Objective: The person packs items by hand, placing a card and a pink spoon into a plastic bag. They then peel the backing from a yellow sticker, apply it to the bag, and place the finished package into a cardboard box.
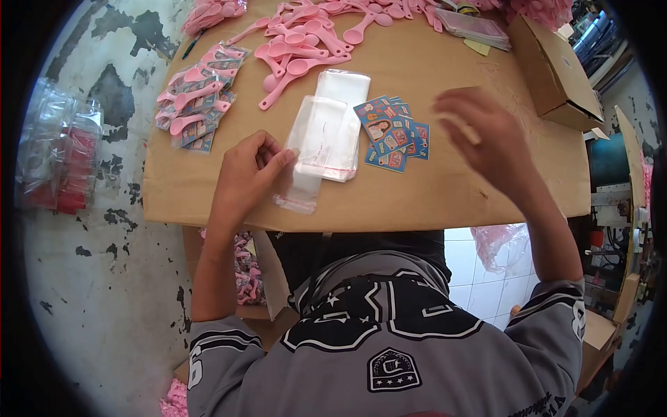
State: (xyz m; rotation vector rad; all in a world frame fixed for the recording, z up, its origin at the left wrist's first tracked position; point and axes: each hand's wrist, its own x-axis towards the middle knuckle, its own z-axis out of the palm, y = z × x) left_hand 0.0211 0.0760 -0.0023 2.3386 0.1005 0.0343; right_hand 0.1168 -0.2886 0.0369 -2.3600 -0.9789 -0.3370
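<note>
Fingers of the left hand [250,169] are nearly closed, thumb and fingertips pinching the left edge of a clear, flat plastic bag [303,190] that has a shiny strip across its near end. At far left, clear packets with red contents [75,167] lie beside grey flooring [121,274] with dark, worn patches. On the brown, paper-like tabletop [229,197], clear-wrapped bundles of pink spoons and blue cards [198,97] sit in an overlapping pile. Loose pink plastic spoons [299,48] spread along the far side. The held bag partly overlaps a neat stack of transparent bags [344,125], glossy and whitish with reflections. Just right of it, square blue printed cards [388,132] fan out, one showing a long-haired figure. Near them hovers the right hand [486,132], its fingers loosely curled and parted from the thumb; blur hides whether they hold anything. Beyond are a brown cardboard box [559,73] and, below the table edge, white floor tiles [479,285].
</note>
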